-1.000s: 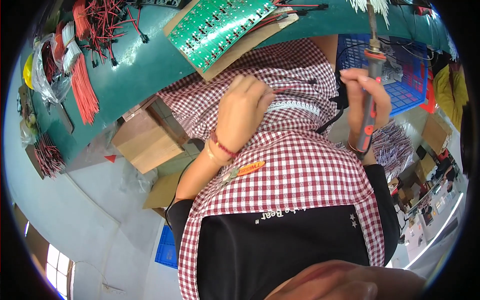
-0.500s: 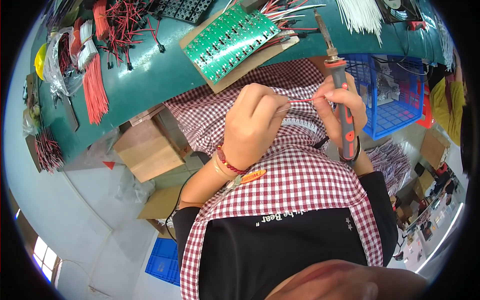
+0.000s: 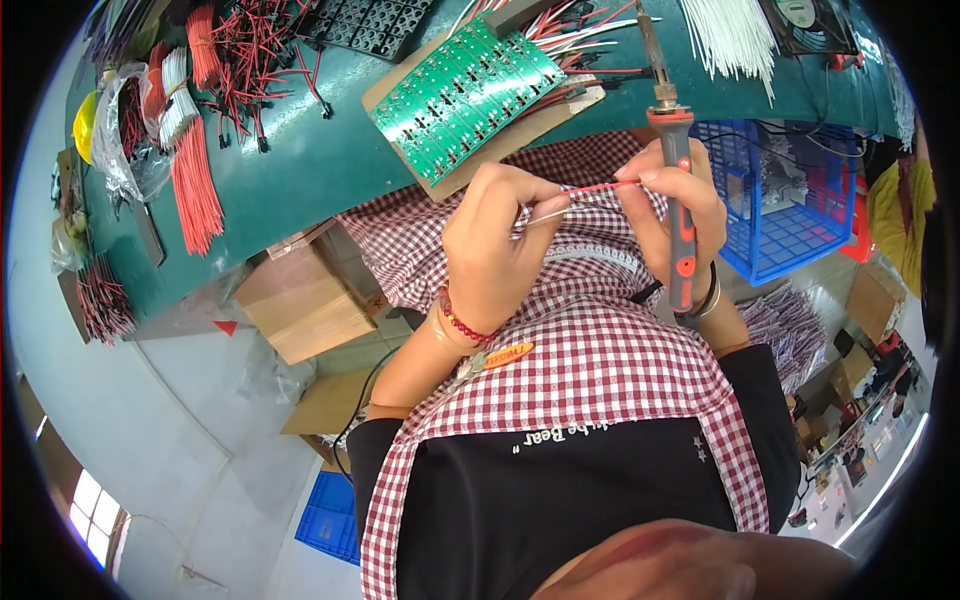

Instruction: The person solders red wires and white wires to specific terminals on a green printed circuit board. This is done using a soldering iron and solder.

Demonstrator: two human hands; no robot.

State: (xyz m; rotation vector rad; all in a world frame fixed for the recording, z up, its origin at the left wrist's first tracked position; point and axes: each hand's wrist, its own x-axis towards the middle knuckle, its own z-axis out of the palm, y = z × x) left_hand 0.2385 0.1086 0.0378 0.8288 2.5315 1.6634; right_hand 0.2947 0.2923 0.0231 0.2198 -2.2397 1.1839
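Above my lap, my left hand (image 3: 495, 245) is closed in a pinch on one end of a thin red wire (image 3: 600, 187). A white wire (image 3: 549, 215) also sticks out between its fingers. The red wire runs across to my right hand (image 3: 700, 205), whose thumb and forefinger pinch its other end. That same hand keeps a grey and red soldering iron (image 3: 682, 240) upright against the fingers, tip pointing up and away from the wire. Beyond my hands, a green circuit board panel (image 3: 465, 100) with rows of small black parts lies on cardboard (image 3: 455, 187) at the table edge.
Bundles of red wires (image 3: 196, 190) and white wires (image 3: 728, 45) lie on the green table (image 3: 290, 180). A black tray (image 3: 370, 25) is at the back. Below the table, a blue crate (image 3: 790, 245) stands on the right and a cardboard box (image 3: 300, 310) on the left.
Both hands have shifted slightly left, and more of the red wire shows between them. The soldering iron has risen a little. The table and board appear slightly lower in the picture.
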